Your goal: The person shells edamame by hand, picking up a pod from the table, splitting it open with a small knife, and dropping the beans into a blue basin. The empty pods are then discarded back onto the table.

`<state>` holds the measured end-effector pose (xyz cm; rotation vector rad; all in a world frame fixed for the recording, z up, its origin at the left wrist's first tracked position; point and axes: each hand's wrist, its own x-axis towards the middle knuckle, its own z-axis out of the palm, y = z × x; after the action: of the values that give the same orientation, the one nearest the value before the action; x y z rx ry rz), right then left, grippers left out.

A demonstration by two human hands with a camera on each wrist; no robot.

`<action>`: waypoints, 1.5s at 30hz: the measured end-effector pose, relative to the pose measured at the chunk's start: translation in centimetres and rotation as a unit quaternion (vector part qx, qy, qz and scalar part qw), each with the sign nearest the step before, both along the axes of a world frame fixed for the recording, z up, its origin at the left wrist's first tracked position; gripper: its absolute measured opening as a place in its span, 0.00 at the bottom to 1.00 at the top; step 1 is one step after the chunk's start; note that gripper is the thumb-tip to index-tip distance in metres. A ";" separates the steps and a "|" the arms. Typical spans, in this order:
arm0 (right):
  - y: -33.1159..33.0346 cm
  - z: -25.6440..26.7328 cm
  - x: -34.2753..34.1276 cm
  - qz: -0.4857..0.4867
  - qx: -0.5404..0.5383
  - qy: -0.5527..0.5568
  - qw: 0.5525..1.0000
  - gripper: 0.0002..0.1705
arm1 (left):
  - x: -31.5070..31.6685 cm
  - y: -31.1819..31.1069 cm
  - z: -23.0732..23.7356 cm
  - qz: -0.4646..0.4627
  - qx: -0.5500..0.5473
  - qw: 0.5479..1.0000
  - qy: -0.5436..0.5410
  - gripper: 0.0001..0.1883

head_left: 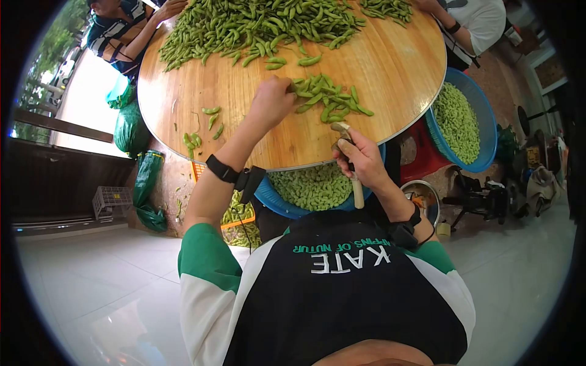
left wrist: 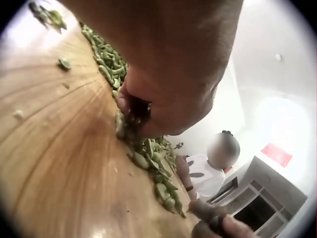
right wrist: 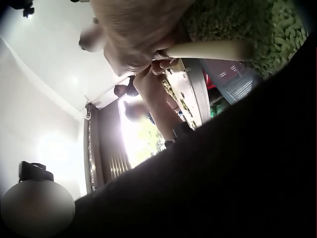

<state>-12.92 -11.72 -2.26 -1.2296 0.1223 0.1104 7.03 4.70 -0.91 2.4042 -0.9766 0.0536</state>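
My left hand [head_left: 273, 104] is at the left end of a small heap of green edamame pods [head_left: 329, 97] on the round wooden table. In the left wrist view its curled fingers [left wrist: 130, 116] and thumb pinch at a pod by the table top; the fingers hide most of it. My right hand [head_left: 364, 160], at the table's near edge, grips a tool by its pale handle [head_left: 358, 192], which points down toward me. In the right wrist view the handle [right wrist: 210, 50] sticks out of the fist; the fingers hide the tool's other end.
A large pile of pods [head_left: 262, 27] covers the table's far side, with stray pods [head_left: 192, 141] at left. Below the near edge sits a blue basket [head_left: 268, 198] of shelled beans. Another blue basket [head_left: 488, 122] stands at right. Two people [head_left: 119, 30] sit across the table.
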 end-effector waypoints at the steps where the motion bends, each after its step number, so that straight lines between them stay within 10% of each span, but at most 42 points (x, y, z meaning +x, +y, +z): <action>1: -0.1 0.1 -0.1 -0.009 0.006 0.005 1.000 0.23 | 0.3 0.5 -0.1 -0.002 0.002 1.000 -0.001 0.13; 7: 0.3 1.2 1.2 0.002 0.110 -0.009 0.994 0.25 | -3.4 2.1 1.9 0.016 -0.198 0.951 0.239 0.09; 9: 0.6 2.0 1.5 0.015 0.142 -0.005 0.990 0.24 | -5.6 2.1 2.1 -0.031 -0.324 0.818 0.474 0.06; 13: 1.0 1.8 1.5 0.071 0.201 -0.014 0.977 0.23 | -8.3 1.9 2.1 -0.048 -0.358 0.738 0.570 0.05; 23: 1.6 2.0 0.6 0.088 0.226 -0.027 0.970 0.21 | -9.8 2.0 1.1 -0.061 -0.407 0.719 0.560 0.06; 29: 1.6 2.2 0.2 0.043 0.123 -0.018 0.991 0.19 | -10.6 1.8 -0.2 -0.080 -0.423 0.787 0.441 0.04; 34: 0.9 2.0 -0.1 0.096 0.264 -0.002 0.960 0.18 | -9.9 2.1 -0.3 -0.143 -0.444 0.447 0.763 0.05; 35: 0.8 1.8 -0.1 0.095 0.265 -0.002 0.960 0.18 | -10.0 2.1 -0.1 -0.143 -0.443 0.446 0.764 0.05; 38: 0.5 1.4 -0.1 0.074 0.310 0.034 0.947 0.18 | -10.7 1.4 0.3 -0.076 -0.433 0.503 0.744 0.06; 40: 0.4 1.6 0.0 0.070 0.315 0.056 0.945 0.13 | -11.1 0.2 0.9 -0.118 -0.370 0.879 0.275 0.08; 41: 0.3 1.9 0.0 0.074 0.323 0.058 0.942 0.12 | -11.1 1.2 1.9 -0.109 -0.239 0.951 0.164 0.11; 45: 0.0 2.2 0.0 0.098 0.355 0.062 0.928 0.12 | -10.9 1.5 2.6 -0.137 -0.119 0.977 -0.107 0.09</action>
<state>-12.88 -11.69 -0.05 -0.5053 0.0579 0.3733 -3.83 6.19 1.72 2.0564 -1.3132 0.3155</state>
